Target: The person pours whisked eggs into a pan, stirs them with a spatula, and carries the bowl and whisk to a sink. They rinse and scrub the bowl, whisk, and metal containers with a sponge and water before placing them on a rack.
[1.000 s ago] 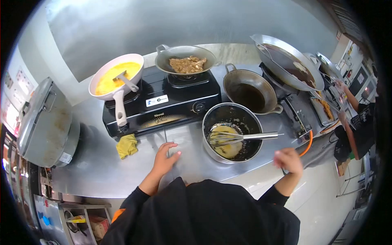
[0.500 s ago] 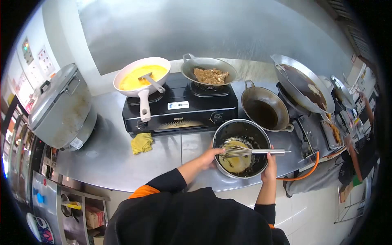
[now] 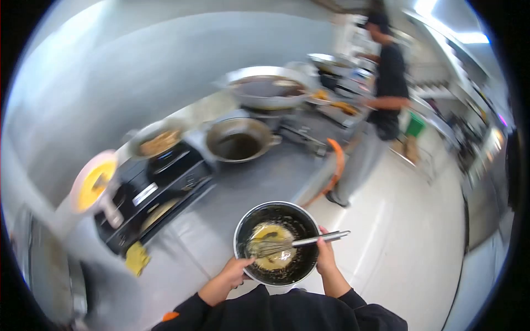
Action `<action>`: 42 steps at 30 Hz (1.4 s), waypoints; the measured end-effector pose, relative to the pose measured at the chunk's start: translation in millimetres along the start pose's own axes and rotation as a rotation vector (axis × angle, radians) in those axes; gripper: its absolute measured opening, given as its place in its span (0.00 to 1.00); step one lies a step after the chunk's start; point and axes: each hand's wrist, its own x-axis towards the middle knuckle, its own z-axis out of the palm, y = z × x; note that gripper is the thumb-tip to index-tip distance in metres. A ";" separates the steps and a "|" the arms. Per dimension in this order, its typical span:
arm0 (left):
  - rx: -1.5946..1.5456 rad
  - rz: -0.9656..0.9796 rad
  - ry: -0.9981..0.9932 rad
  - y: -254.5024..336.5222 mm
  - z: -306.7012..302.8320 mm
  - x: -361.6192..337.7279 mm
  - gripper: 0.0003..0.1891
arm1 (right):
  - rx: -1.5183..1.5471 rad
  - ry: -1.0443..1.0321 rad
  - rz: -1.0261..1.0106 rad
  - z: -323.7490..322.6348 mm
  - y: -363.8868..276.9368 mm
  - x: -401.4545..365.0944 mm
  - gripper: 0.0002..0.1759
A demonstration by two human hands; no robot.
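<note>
A deep dark-lined pot (image 3: 295,222) is held in front of my body, near the counter's front edge. My left hand (image 3: 236,270) is closed on its left rim, the thumb over the edge by the whisk wires. On the opposite side my right hand (image 3: 326,256) grips the pot wall, with its thumb by the whisk handle. The metal whisk (image 3: 316,239) lies across the opening, its wires over a yellowish mixture (image 3: 280,258) at the bottom. Pale bits cling to the inner wall. Most fingers of both hands are hidden behind the pot.
A black two-burner stove (image 3: 160,208) carries a pan of yellow liquid (image 3: 95,185) and a wok of brown food (image 3: 160,142). Beyond are a dark wok (image 3: 238,140) and a large wok (image 3: 268,91). An orange hose (image 3: 336,171) hangs by a co-worker (image 3: 391,77). A yellow cloth (image 3: 137,258) lies left.
My view has swung to the right, showing more floor and the co-worker. The pot, held in both hands with the whisk inside, has come away from the stove and closer to my body.
</note>
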 end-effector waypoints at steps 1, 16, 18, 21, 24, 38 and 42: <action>0.027 -0.011 -0.032 -9.8 19.4 8.0 0.16 | -0.008 0.070 -0.012 -27.0 2.9 -10.6 0.29; 0.414 -0.484 -0.425 -241.4 396.4 189.6 0.12 | 0.145 0.871 -0.222 -419.0 -102.9 -213.9 0.31; 0.439 -0.498 -0.441 -273.0 465.0 198.3 0.12 | 0.118 0.900 -0.179 -476.3 -131.9 -232.7 0.35; 0.440 -0.490 -0.462 -304.7 511.9 228.8 0.14 | 0.011 0.811 -0.165 -533.9 -153.8 -235.2 0.40; 0.443 -0.464 -0.468 -319.1 580.4 258.2 0.16 | -0.197 0.626 -0.050 -636.7 -155.9 -235.4 0.46; 0.488 -0.179 -0.474 -372.9 993.6 499.2 0.16 | -0.749 1.050 1.186 -982.1 -69.6 -461.8 0.19; 0.465 -0.223 -0.562 -426.1 1126.7 573.9 0.15 | -0.691 1.023 1.197 -1045.2 -104.2 -410.1 0.18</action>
